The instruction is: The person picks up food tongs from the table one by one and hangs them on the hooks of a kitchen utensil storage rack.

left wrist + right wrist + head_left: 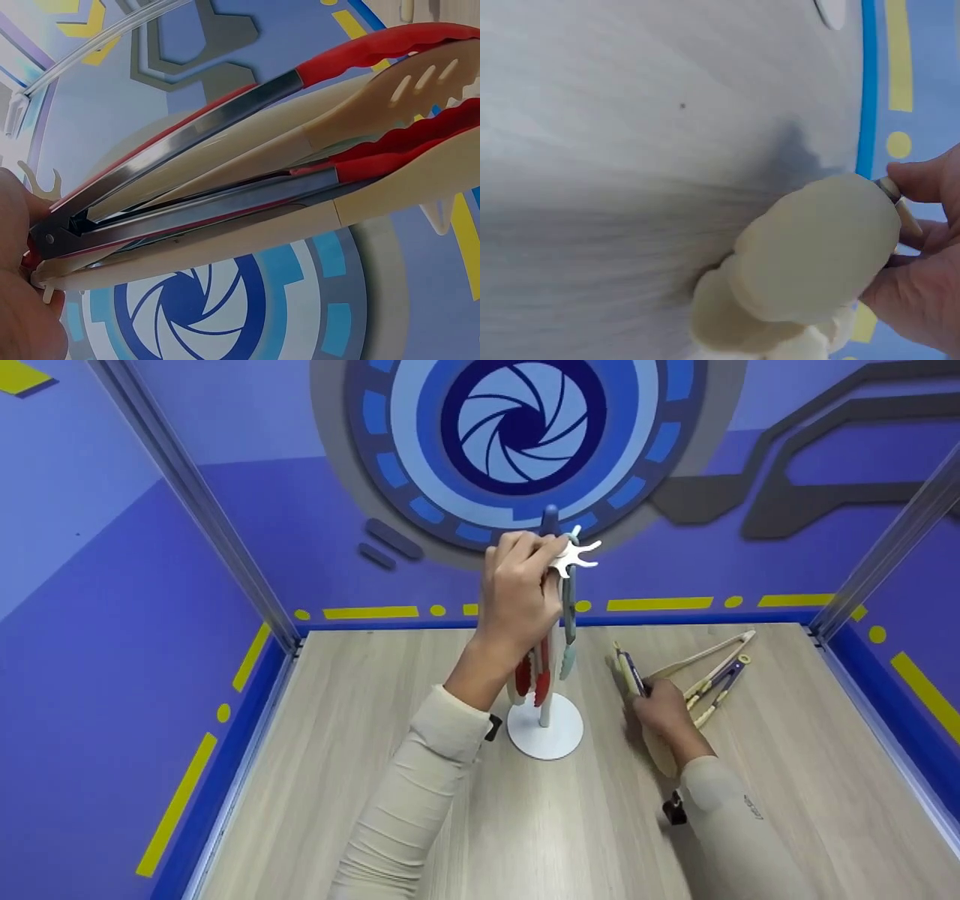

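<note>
At the top of a white hook stand, my left hand has its fingers curled round the hook head. Red-tipped tongs, beige slotted tongs and grey tongs with pale teal tips hang from the stand, heads down. The left palm hides part of the hooks. Lower right, just above the table, my right hand grips dark-handled tongs. Their broad, rounded cream heads fill the middle of the right wrist view.
Beige tongs lie spread at the right of the wooden table. Purple-and-yellow tongs lie against them, partly behind the right hand. The stand's round white base rests mid-table. Blue printed walls enclose the back and sides.
</note>
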Motion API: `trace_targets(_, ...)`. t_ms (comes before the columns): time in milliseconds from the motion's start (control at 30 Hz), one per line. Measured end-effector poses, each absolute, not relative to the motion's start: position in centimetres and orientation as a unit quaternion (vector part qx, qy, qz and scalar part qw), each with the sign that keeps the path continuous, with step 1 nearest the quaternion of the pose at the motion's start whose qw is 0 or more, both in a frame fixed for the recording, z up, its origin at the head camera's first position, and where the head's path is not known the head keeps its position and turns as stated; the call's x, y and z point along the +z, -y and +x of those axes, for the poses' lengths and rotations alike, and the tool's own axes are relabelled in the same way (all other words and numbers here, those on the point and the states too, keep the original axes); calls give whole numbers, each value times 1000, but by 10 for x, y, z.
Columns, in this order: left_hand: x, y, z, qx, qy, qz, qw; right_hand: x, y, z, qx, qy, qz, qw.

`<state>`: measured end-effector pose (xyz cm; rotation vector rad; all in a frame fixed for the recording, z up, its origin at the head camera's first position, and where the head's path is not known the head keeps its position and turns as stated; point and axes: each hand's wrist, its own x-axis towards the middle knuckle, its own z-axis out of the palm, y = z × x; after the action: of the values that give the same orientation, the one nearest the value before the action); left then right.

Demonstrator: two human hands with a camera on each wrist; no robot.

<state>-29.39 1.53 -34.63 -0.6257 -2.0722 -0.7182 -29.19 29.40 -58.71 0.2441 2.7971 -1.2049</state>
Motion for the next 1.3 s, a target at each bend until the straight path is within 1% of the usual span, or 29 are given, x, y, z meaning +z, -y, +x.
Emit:
trace_targets(67, -346, -15, -294, -287, 827, -248, 415, -582, -291, -290, -405, -912, 61, 30)
trace_targets(200, -346, -15, -293, -287, 830, -247, 409, -572, -283, -290, -426, -904, 29, -13)
trace_targets(400, -346, -15, -294, -289, 829, -247, 410, -554, -266, -283, -459, -886, 14, -67)
trace_targets(633, -346, -16, -293, -286, 829, -244, 413, -520, -244, -268, -509, -851, -34, -125)
trace_targets(867, -347, -15, -294, -279, 829, -245, 418, -490, -222, -252, -515, -827, -69, -212)
trace_targets(1067, -347, -15, -294, -279, 828, -245, 420, -483, -213, -246, -513, -817, -95, -245)
trace_targets(1300, -347, -15, -293, -283, 828, -246, 416, -476, -206, -244, -518, -806, -96, -269)
